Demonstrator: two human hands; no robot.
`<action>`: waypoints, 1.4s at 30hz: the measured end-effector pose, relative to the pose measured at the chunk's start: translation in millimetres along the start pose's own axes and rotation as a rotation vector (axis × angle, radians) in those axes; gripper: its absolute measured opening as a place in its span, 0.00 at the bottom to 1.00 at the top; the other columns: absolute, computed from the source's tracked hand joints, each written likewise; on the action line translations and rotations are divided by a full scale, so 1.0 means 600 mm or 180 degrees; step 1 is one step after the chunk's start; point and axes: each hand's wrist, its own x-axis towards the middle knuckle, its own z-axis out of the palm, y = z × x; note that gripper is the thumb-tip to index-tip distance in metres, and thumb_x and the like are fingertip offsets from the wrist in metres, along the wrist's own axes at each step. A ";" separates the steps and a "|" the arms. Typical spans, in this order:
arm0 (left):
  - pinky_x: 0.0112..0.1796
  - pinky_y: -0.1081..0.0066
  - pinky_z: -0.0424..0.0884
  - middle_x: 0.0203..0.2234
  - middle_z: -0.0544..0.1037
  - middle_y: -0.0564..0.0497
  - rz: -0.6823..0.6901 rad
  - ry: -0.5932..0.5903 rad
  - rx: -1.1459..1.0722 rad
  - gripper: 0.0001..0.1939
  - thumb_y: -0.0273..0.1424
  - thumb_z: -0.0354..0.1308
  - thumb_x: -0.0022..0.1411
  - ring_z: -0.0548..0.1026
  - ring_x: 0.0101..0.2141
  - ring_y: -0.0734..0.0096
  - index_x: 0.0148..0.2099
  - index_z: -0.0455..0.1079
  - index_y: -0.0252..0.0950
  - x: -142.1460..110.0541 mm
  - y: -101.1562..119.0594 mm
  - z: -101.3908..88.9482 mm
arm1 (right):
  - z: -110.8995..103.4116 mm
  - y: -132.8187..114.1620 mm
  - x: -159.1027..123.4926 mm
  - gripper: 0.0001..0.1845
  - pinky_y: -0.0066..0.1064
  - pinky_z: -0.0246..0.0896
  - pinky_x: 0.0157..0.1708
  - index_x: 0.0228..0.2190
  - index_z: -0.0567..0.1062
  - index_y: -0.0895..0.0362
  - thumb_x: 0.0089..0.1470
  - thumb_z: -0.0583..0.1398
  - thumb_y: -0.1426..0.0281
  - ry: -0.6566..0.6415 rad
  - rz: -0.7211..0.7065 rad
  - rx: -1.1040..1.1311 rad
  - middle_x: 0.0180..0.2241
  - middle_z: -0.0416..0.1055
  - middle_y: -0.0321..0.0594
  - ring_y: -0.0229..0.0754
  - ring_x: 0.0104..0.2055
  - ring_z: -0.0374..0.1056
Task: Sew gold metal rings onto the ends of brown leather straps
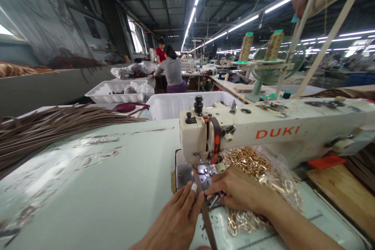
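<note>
A narrow brown strap (207, 224) runs from the front edge of the view up to the presser foot area of a white sewing machine (240, 129). Flat against the strap's left side lies my left hand (178, 215), fingers stretched out, thumb apart, white tape round one fingertip. My right hand (233, 187) is right of the strap, its fingers bent and drawn together by the metal needle plate (184, 174). A small metallic piece with a purple bit shows under those fingers; I cannot make out what it is.
A plastic bag of gold-coloured metal clasps (249, 160) lies behind my right arm. Brown straps (67, 125) are heaped at the left. White bins (164, 105) stand beyond the table (102, 187). Thread cones (246, 48) and a fan are at the right; two people are further back.
</note>
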 end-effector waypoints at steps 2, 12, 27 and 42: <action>0.54 0.48 0.61 0.57 0.61 0.25 0.0013 0.0142 0.0021 0.43 0.54 0.45 0.62 0.55 0.59 0.38 0.64 0.51 0.22 -0.001 -0.004 0.021 | 0.001 0.000 0.000 0.10 0.26 0.51 0.30 0.35 0.77 0.49 0.52 0.58 0.74 0.0013 0.0002 0.0010 0.29 0.75 0.30 0.37 0.33 0.69; 0.55 0.48 0.60 0.59 0.59 0.28 0.0010 0.0254 -0.0095 0.45 0.57 0.47 0.60 0.50 0.61 0.40 0.66 0.46 0.27 -0.004 -0.013 0.041 | 0.001 0.002 0.000 0.09 0.26 0.51 0.30 0.35 0.76 0.48 0.51 0.60 0.73 0.0081 -0.0053 -0.0032 0.29 0.75 0.28 0.37 0.33 0.70; 0.53 0.48 0.64 0.56 0.61 0.25 -0.0038 -0.0099 -0.0241 0.42 0.55 0.45 0.63 0.58 0.58 0.40 0.62 0.54 0.21 0.003 0.006 -0.034 | 0.004 0.004 0.000 0.11 0.27 0.51 0.30 0.36 0.76 0.47 0.52 0.59 0.74 0.0071 -0.0012 0.0025 0.30 0.75 0.29 0.37 0.33 0.70; 0.53 0.56 0.65 0.52 0.67 0.27 -0.0045 -0.0099 0.0145 0.40 0.53 0.50 0.62 0.67 0.53 0.46 0.59 0.60 0.19 0.003 0.027 -0.082 | 0.001 0.003 0.000 0.09 0.26 0.51 0.30 0.34 0.76 0.49 0.50 0.61 0.74 0.0056 -0.0018 0.0001 0.29 0.74 0.29 0.37 0.33 0.70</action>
